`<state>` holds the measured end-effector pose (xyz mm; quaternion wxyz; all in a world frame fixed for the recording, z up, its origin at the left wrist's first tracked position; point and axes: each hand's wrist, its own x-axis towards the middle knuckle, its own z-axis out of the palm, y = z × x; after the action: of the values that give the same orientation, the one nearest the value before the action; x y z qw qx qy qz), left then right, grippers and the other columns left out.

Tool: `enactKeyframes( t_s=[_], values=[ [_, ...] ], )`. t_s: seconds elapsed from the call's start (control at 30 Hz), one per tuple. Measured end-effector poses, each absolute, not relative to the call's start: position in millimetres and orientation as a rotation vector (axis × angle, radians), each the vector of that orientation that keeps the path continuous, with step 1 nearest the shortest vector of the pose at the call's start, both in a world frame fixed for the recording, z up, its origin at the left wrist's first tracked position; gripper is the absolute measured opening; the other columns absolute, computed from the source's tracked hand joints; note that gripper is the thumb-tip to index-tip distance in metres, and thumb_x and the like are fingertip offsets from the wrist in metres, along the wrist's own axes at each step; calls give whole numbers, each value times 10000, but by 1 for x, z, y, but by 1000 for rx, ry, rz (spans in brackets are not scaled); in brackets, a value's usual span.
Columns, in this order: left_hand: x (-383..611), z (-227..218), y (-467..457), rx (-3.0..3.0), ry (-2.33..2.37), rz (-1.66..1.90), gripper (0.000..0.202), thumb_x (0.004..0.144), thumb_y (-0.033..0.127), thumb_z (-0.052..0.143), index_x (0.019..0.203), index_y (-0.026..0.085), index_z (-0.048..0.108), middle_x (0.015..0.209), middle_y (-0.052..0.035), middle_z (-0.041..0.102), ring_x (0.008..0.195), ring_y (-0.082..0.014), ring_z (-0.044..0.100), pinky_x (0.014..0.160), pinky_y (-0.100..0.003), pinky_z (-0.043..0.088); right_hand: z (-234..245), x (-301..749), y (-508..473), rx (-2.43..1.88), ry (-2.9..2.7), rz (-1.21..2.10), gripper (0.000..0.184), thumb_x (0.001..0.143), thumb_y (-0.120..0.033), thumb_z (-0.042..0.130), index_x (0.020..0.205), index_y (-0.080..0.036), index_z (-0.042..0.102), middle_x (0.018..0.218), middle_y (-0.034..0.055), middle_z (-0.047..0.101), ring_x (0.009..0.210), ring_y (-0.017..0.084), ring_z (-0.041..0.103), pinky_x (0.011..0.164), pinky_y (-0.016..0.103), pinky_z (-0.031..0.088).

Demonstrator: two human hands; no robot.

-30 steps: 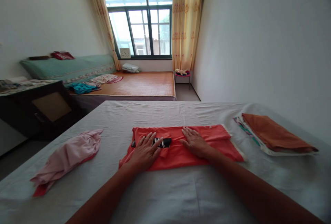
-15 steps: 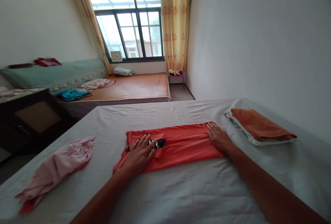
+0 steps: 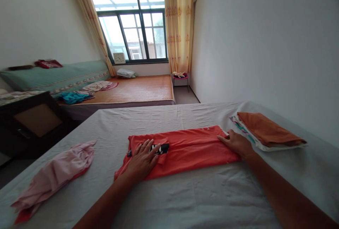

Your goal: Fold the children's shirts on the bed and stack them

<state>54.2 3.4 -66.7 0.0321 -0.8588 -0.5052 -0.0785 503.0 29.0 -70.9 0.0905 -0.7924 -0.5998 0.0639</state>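
Observation:
A red T-shirt (image 3: 196, 148) lies folded into a long strip across the white sheet in front of me. Near its left end, my left hand (image 3: 143, 160) rests flat on the cloth, fingers stretched out beside a black-and-white print. At the right end, my right hand (image 3: 238, 144) grips the shirt's edge, its thumb on top and the fingertips partly hidden. To the right sits a stack of folded clothes (image 3: 270, 129) with a rust-brown piece on top. A crumpled pink garment (image 3: 57, 172) with some red showing lies to the left.
The white sheet (image 3: 180, 204) covers the surface under the clothes. Past its far edge stands a bed with a brown mat (image 3: 140, 88). A dark cabinet (image 3: 37, 116) is at the left, a small stool (image 3: 180, 77) by the curtain, and a white wall (image 3: 265, 45) along the right.
My right hand has gone from lying flat on the shirt to holding its right edge, a little further right. The left hand stays in place.

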Motion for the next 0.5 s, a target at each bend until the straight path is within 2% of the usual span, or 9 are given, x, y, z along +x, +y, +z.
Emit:
enactKeyframes(
  t_s=[0.17, 0.33, 0.43, 0.5],
  values=[
    [55, -65, 3, -2656, -1542, -267, 470, 956, 445, 328, 1406, 327, 393, 1483, -42, 375, 1382, -230, 288, 1121, -444, 213, -67, 502, 28, -2394, -1814, 202, 529, 788, -669, 443, 897, -177, 604, 896, 141, 706, 853, 306, 663, 674, 343, 425],
    [53, -69, 3, -2641, -1546, -297, 464, 954, 437, 340, 1401, 328, 401, 1477, -60, 381, 1377, -245, 296, 1113, -459, 220, -65, 504, 26, -2239, -1906, 222, 393, 818, -555, 483, 839, -187, 620, 862, 102, 701, 806, 247, 661, 661, 293, 416],
    [52, -71, 3, -2628, -1552, -306, 466, 952, 437, 345, 1400, 323, 404, 1482, -85, 367, 1376, -265, 293, 1101, -474, 232, -54, 499, 27, -2168, -1939, 114, 371, 837, -510, 487, 924, -173, 617, 879, 110, 696, 782, 240, 660, 644, 284, 409],
    [52, -72, 2, -2631, -1538, -328, 467, 950, 437, 351, 1399, 320, 407, 1479, -90, 370, 1373, -269, 296, 1100, -474, 233, -43, 489, 28, -2144, -1975, 55, 405, 852, -480, 486, 1060, -148, 587, 875, 125, 700, 779, 252, 664, 632, 285, 402]
  ],
)
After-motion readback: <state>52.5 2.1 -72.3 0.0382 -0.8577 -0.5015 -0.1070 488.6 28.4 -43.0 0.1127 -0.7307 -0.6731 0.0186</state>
